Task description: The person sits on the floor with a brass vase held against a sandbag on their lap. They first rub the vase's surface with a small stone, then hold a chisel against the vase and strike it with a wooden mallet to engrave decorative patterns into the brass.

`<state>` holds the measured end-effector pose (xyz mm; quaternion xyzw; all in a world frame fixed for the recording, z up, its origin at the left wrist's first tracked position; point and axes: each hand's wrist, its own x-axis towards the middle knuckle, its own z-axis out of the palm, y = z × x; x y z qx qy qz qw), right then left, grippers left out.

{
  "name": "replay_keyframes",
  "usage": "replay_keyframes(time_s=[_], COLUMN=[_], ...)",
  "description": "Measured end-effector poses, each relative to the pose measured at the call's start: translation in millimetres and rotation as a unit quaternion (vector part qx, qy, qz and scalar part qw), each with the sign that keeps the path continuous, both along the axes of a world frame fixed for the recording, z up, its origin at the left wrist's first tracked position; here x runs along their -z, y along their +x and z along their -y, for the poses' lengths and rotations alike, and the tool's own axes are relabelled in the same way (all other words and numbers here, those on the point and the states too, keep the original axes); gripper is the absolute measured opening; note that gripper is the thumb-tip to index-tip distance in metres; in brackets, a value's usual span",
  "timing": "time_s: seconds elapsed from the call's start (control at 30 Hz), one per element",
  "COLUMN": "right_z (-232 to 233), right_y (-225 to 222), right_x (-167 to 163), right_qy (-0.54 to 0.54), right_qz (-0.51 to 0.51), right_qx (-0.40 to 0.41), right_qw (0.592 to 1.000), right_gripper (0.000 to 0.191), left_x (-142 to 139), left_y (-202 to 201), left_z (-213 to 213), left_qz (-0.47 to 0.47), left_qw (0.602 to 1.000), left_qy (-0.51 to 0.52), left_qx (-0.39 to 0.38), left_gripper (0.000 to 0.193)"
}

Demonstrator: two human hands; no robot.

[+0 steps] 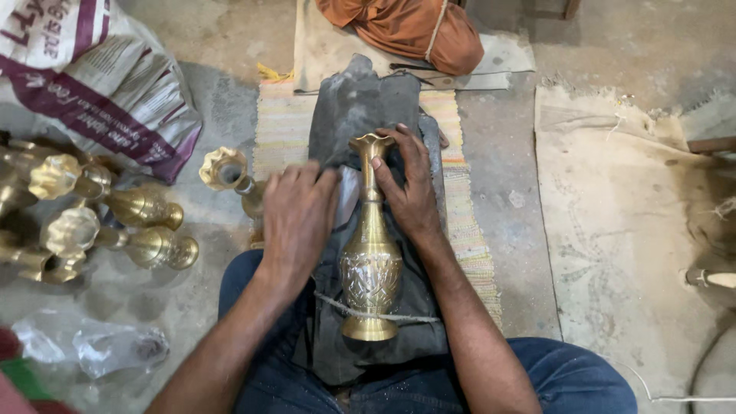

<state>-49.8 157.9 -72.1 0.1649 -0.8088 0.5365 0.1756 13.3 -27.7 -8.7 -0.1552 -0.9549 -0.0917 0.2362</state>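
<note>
A brass vase point(370, 261) with an engraved belly and a flared, scalloped mouth lies on a dark grey cloth point(360, 107) spread over my lap. My right hand point(410, 188) grips the vase's slim neck, thumb across it just below the mouth. My left hand point(297, 218) presses flat on the cloth right beside the neck, fingers together; whether it pinches the cloth I cannot tell. A thin string point(383, 316) runs across the vase's foot.
Several more brass vases point(146, 245) lie on the floor at the left, one point(230, 175) just beyond my left hand. A printed sack point(100, 77) sits at the top left, crumpled plastic point(100, 345) at the lower left, an orange cloth bundle point(406, 31) ahead, burlap mats point(613, 207) to the right.
</note>
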Motion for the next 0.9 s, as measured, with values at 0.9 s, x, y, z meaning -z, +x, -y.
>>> replay_keyframes(time_s=[0.9], right_z=[-0.8], right_y=[0.1], right_x=[1.1], right_qy=[-0.01], right_qz=[0.012], right_qx=[-0.001], right_qw=[1.0], right_gripper=[0.044], left_x=[-5.0], left_y=[3.2], left_z=[-9.8], left_qz=[0.051], left_qw=[0.996], left_qy=[-0.023], left_qx=[-0.074], left_gripper=[0.022])
